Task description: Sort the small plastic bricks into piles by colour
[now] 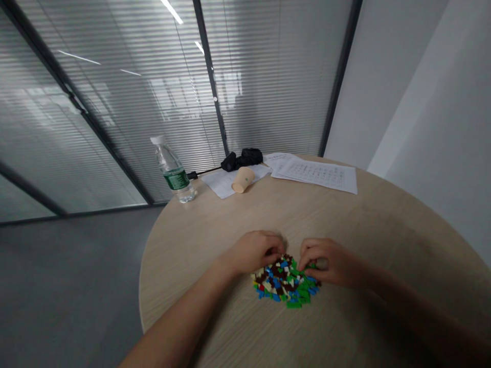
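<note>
A small heap of toy building bricks (282, 283) in green, blue, brown, white and red lies on the wooden table (215, 225). My left hand (258, 250) is at the heap's far left edge, fingers curled down toward the bricks. Whatever its fingertips may pinch is hidden. On the right side, my right hand (324, 260) touches the heap with thumb and fingers bent together. Any piece between those fingertips is too small to make out.
A water bottle (174, 174) with a green label stands at the table's left edge. Farther back are a paper cup (243, 180) on its side, a black folded item (245, 158) and printed sheets (314, 174). Blinds-covered glass (268, 76) rises behind the table.
</note>
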Tool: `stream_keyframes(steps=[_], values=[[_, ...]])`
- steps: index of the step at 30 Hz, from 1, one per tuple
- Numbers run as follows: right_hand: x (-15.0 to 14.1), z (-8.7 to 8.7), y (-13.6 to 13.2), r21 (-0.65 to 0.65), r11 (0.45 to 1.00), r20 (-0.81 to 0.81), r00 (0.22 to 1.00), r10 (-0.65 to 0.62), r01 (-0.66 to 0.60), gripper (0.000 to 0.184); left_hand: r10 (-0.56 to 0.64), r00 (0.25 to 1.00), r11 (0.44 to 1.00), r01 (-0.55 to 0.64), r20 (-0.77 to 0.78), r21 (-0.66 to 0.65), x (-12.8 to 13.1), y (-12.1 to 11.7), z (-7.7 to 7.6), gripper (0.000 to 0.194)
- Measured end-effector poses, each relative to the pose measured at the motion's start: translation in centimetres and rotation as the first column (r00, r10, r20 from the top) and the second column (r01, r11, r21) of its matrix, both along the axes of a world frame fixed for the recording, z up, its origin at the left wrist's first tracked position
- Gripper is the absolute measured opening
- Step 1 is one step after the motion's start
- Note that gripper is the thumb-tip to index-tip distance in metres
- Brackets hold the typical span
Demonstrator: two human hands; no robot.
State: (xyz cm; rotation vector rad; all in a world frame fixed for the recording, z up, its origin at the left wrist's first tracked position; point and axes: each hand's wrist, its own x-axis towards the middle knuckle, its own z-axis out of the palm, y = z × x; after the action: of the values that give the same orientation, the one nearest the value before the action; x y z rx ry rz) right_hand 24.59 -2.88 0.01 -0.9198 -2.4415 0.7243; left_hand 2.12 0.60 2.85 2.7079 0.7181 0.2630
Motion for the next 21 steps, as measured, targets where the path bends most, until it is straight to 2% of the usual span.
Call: stream_keyframes(steps=[7, 11, 15, 21], values=[[-0.3, 0.3, -0.1, -0.052, 0.999, -0.109, 0.994, -0.022, 0.016, 0.009, 0.019, 1.0, 1.0, -0.019, 0.002, 0.017, -0.1, 0.3, -0.2, 0.009], [-0.6, 0.1, -0.1, -0.193, 0.972, -0.144, 0.976, -0.163, 0.134, 0.009, 0.045, 0.999, 0.998, -0.046, 0.026, 0.053, -0.1, 0.3, -0.2, 0.011], [-1.1, -0.9, 0.2, -0.305, 0.922, -0.244, 0.917, -0.317, 0.237, 0.01, 0.053, 0.993, 0.996, -0.06, 0.105, 0.065, 0.1, -0.1, 0.1, 0.013], [-2.1, -1.8, 0.6, -0.44, 0.868, -0.395, 0.819, -0.417, 0.231, 0.021, -0.016, 0.982, 0.997, 0.002, 0.189, 0.073, 0.5, -0.6, 0.0, 0.015]])
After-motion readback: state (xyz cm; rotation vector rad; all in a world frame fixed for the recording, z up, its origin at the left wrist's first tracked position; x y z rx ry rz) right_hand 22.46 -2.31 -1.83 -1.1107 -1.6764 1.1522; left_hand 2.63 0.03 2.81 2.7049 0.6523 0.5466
